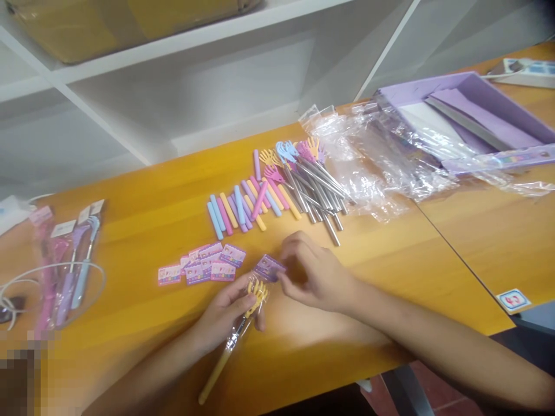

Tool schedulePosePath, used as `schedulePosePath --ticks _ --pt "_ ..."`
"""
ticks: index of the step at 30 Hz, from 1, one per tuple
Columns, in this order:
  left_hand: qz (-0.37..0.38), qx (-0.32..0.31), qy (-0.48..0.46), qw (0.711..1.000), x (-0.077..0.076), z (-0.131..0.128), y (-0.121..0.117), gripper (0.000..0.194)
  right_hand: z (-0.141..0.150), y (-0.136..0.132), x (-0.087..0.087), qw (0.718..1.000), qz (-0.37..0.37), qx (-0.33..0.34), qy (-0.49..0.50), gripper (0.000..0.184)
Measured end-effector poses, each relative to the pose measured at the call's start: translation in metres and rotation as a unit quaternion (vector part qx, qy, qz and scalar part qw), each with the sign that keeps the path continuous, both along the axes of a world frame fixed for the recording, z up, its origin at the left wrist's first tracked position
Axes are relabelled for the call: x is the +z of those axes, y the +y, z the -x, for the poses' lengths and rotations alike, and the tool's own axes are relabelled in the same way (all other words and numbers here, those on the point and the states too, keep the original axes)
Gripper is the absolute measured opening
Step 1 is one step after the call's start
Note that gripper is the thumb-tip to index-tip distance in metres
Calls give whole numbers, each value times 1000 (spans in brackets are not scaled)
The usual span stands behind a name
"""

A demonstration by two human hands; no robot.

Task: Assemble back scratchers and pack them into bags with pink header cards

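My left hand (pixel 236 309) is closed around a yellow back scratcher (pixel 234 341) in a clear plastic sleeve, its claw head up and its handle slanting down toward me. Close above the claw, my right hand (pixel 314 274) pinches a small purple printed card (pixel 267 267) by its right edge. The card is near the sleeve's top end; I cannot tell whether it touches it. Left of my hands lies a loose pile of similar cards (pixel 208 263). Farther back are several coloured handle tubes (pixel 238 205) and metal rods with hand-shaped heads (pixel 318 190).
Clear plastic bags (pixel 359 156) lie beside an open purple box (pixel 468 115) at the right. Several bagged back scratchers (pixel 71 266) and a white cable (pixel 97 268) are on the left. White shelving (pixel 208 52) stands along the table's back edge.
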State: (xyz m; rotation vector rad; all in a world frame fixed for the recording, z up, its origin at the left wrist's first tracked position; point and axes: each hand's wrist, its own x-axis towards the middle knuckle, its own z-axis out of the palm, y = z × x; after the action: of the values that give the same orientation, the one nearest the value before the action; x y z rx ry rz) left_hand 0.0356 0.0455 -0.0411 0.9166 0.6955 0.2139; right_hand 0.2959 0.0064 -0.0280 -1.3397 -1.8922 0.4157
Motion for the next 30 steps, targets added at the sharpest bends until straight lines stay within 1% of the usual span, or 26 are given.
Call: schedulePosePath --ticks 2,4,9,16,21,26,30 --pt "7 16 -2 1000 1 -1 0 55 4 -3 1 995 -70 -3 -72 25" --pt "8 23 -2 1000 2 -1 0 57 8 -5 0 990 -88 5 -106 27" --pt "-7 8 -3 1000 3 -1 0 58 10 -3 -2 994 -66 21 -80 25" --pt "-49 -36 -8 998 7 -3 -1 52 11 -5 -7 995 -57 9 -84 16" --pt "-74 -60 -3 995 9 -4 -3 52 13 -6 -6 995 -54 6 -86 11" --pt "-78 -73 1 994 10 -4 -5 58 12 -4 -5 996 -42 8 -78 15" --pt "-83 -71 11 994 13 -6 -2 50 4 0 -5 997 -42 14 -63 18"
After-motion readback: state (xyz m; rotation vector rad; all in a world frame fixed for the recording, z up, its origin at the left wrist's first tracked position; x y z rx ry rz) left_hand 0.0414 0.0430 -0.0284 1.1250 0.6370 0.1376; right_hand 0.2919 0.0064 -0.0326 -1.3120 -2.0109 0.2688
